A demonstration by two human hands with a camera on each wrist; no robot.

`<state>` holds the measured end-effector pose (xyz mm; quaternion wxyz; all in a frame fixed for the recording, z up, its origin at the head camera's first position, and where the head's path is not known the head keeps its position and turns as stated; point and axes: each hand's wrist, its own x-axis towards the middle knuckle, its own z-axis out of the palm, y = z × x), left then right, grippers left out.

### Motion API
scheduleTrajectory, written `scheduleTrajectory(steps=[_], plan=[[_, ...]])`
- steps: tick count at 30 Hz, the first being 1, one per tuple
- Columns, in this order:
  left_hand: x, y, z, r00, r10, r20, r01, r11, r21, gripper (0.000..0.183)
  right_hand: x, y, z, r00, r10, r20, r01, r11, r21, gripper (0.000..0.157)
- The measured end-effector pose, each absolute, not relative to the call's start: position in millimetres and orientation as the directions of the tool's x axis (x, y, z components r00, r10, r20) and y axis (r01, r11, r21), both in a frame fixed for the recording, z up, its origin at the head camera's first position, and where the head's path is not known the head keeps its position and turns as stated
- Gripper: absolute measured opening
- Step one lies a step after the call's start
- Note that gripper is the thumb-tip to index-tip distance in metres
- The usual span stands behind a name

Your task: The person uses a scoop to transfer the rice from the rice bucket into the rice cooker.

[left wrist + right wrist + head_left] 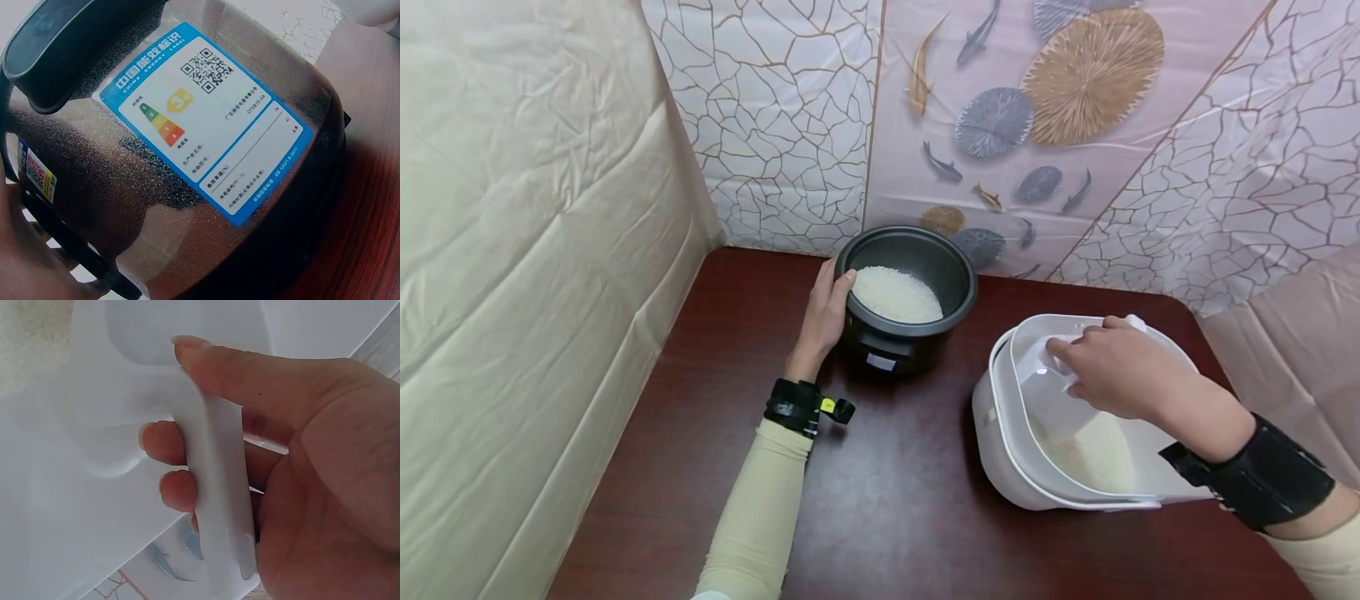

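My left hand (826,312) grips the left side of a dark rice cooker (917,352), its thumb at the rim. White rice (893,294) lies inside, heaped toward the near left. In the left wrist view, the fingers (25,262) reach behind the cooker's black side handle (75,247). On the right, my right hand (1123,367) holds a white plastic scoop (1052,404) down inside a white rice bin (1011,467). The scoop's lower end meets the rice (1108,454) there. Close up, fingers and thumb wrap the scoop handle (219,481).
Both vessels stand on a dark red-brown table (880,483), the cooker near the back edge. Patterned cloth (775,108) hangs behind, and cream padded cloth (550,250) covers the left side. An energy label (206,125) is stuck on the cooker.
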<state>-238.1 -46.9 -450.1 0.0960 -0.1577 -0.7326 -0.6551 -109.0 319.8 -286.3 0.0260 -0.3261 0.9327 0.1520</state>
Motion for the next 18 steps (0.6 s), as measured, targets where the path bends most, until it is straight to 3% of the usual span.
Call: scheduleTrajectory(steps=[18], plan=[[-237.4, -46.8, -451.2, -0.93, 0.118, 0.347, 0.356, 0.071, 0.932, 0.056, -107.3, 320.2, -288.1, -0.795, -0.595, -0.123, -0.605, 0.759, 0.241, 0.033]])
